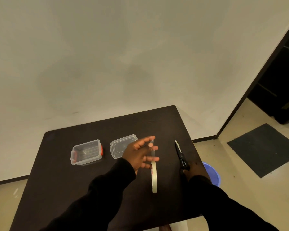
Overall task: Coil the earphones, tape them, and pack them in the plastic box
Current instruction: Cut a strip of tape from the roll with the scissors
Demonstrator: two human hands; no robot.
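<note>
My left hand (140, 154) hovers over the dark table (73, 189) with its fingers spread, pinching the end of a strip of tape between thumb and forefinger. The strip runs down to the cream tape roll (154, 178), which I see edge-on below the hand. My right hand (194, 170) grips the handles of the black scissors (179, 152), whose blades lie on the table and point away. The clear plastic box (86, 152) with red latches stands open at the left. Its clear lid (119, 145) lies beside it, partly behind my left hand. No earphones are in view.
A blue plastic basin (213, 174) sits on the floor past the table's right edge. A dark floor mat (264, 149) and a dark doorway (280, 80) are at the right. A pale wall runs behind the table.
</note>
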